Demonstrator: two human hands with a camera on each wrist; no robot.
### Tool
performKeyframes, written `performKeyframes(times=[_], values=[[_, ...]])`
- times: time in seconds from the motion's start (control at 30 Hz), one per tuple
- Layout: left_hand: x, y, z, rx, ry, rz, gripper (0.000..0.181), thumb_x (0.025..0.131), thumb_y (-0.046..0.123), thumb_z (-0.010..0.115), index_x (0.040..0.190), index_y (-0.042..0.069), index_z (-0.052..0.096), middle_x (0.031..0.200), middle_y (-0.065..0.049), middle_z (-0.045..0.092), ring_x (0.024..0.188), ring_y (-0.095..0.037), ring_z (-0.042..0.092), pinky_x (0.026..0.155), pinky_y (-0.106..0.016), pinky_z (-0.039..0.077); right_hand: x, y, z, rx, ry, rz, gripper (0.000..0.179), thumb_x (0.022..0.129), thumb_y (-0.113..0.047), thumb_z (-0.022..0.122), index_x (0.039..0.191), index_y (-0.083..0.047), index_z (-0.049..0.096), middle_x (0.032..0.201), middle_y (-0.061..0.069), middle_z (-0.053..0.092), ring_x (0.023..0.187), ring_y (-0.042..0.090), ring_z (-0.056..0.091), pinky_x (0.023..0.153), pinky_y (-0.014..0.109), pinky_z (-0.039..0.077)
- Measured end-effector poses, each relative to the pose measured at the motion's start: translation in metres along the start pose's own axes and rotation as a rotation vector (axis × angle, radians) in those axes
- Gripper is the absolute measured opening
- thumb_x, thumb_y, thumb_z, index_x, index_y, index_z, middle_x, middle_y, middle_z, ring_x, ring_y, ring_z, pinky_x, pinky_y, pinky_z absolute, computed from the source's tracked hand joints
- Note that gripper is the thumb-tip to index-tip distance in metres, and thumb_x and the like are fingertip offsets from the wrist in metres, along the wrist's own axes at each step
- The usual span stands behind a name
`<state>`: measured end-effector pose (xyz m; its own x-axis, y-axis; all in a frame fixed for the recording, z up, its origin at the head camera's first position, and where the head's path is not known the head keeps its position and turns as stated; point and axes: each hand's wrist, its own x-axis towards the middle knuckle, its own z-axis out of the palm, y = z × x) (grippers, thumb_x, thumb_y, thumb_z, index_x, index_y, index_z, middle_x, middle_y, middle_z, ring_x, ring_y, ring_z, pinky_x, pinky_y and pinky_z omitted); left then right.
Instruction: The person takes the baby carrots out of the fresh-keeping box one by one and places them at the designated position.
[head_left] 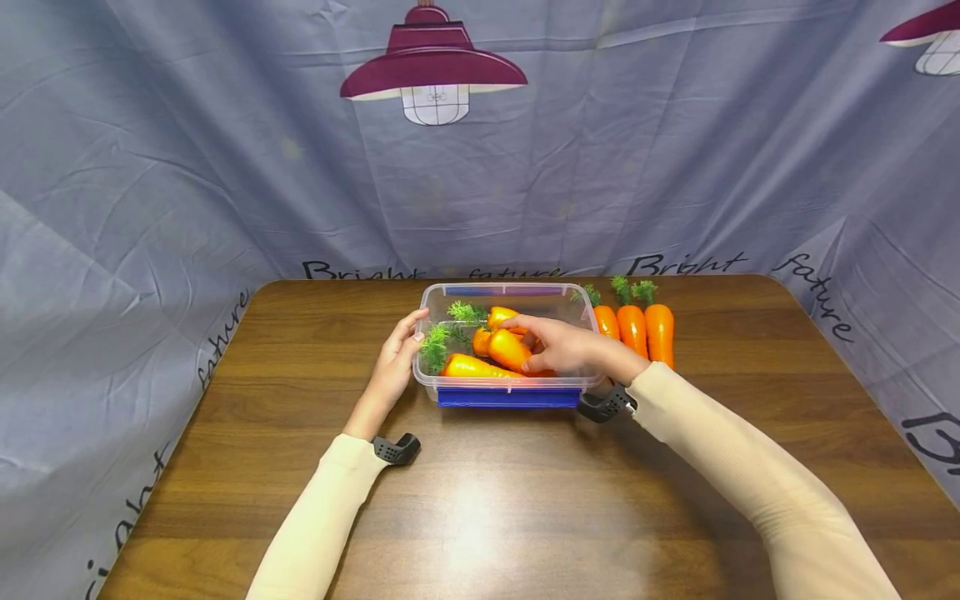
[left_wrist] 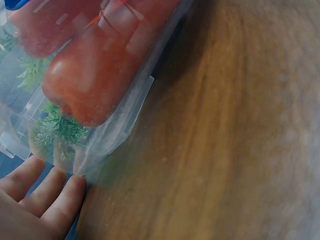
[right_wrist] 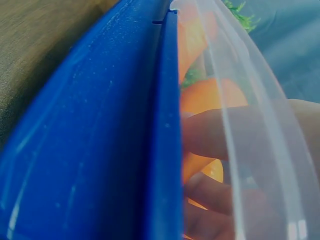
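Observation:
A clear plastic box (head_left: 510,382) with blue clips holds several orange carrots with green feathery tops. My left hand (head_left: 395,354) is at the box's left end, its extended fingertips against the clear wall in the left wrist view. Inside the box, my right hand (head_left: 558,343) pinches a carrot (head_left: 508,351) between thumb and fingers, with that carrot's narrow end hidden by the hand. Below it lies another carrot (head_left: 472,367) along the near wall. The right wrist view shows the thumb (right_wrist: 207,132) and fingers through the clear wall, behind a blue clip (right_wrist: 100,130).
Three carrots (head_left: 632,332) lie side by side on the wooden table (head_left: 315,400), right of the box, tops toward the back. A grey-blue printed curtain (head_left: 300,167) surrounds the table's back and sides.

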<state>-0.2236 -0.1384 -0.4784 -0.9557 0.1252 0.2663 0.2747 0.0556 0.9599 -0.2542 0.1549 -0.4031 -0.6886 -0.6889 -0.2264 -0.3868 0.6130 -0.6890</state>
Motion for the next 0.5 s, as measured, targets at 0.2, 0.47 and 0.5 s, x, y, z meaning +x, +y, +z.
performKeyframes(times=[0.2,0.47,0.5], values=[[0.0,0.0002,0.0007,0.006,-0.002,-0.002,0.046,0.103,0.005,0.039,0.147,-0.006,0.042,0.159,-0.027,0.037,0.148,-0.042,0.032,0.119,-0.043,0.033,-0.0014,-0.0012,-0.0033,0.03,0.046,0.039,0.073,0.093,-0.006,0.068,0.156,-0.012,0.032,0.143,0.018,0.053,0.117,0.033,0.057,0.104,0.05,0.048],[0.0005,-0.0015,0.0005,0.017,0.005,-0.006,0.045,0.103,0.006,0.04,0.147,-0.005,0.043,0.159,-0.026,0.038,0.146,-0.038,0.035,0.116,-0.042,0.036,-0.002,0.0028,-0.0097,0.065,0.161,-0.023,0.073,0.093,-0.002,0.067,0.155,-0.005,0.028,0.144,0.024,0.05,0.118,0.039,0.058,0.1,0.053,0.051],[0.0003,-0.0016,0.0002,0.018,0.006,-0.01,0.045,0.103,0.006,0.04,0.147,-0.004,0.043,0.159,-0.025,0.038,0.144,-0.037,0.037,0.113,-0.039,0.038,-0.0021,0.003,-0.0104,0.073,0.176,-0.026,0.073,0.092,-0.002,0.067,0.154,-0.005,0.028,0.143,0.025,0.051,0.118,0.039,0.059,0.099,0.053,0.052]])
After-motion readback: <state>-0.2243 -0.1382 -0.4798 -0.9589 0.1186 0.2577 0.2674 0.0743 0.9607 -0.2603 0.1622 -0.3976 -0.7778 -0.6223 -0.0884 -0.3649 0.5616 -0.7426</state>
